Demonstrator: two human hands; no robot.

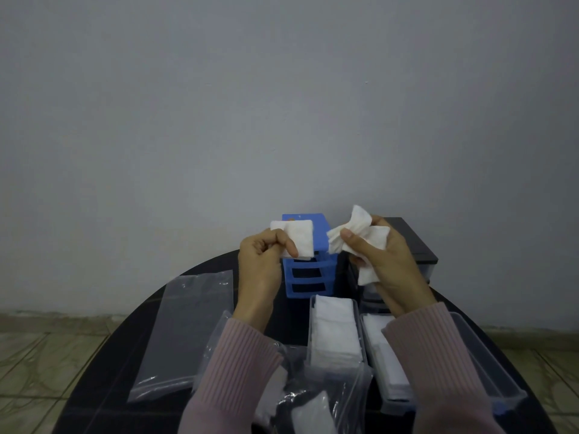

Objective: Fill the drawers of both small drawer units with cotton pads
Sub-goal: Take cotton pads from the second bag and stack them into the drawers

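**Desk:** What do we see at the round dark worktop (150,311)?

**Caption:** You hold cotton pads in both hands above the far half of the worktop. Your left hand (261,256) pinches a small flat stack of pads (297,238) between thumb and fingers (289,245), curled narrow on it. Your right hand (382,258) clutches a looser, fanned bunch of pads (360,228), fingers wrapped round it.

**Desk:** And the units?

**Caption:** The blue drawer unit (308,277) stands at the far edge, just behind your left hand; its slots look dark, seemingly with the drawers out. The black drawer unit (416,245) stands beside it toward the far right, largely hidden by your right hand. Two clear drawers lie near you: one (335,333) at the middle packed with pads, another (385,364) to its right partly filled, with a further clear tray (488,364) at the right edge. A clear plastic bag (185,333) lies flat on the left.

**Desk:** Advice for the step in hand?

**Caption:** You seem to be sorting a handful into neat stacks. Square the left stack's edges before lowering it flat into the partly filled drawer, and peel pads from the right bunch a few at a time. They are soft and light, so squeeze gently; a hard grip creases them, and a loose one may let some flutter off the worktop.
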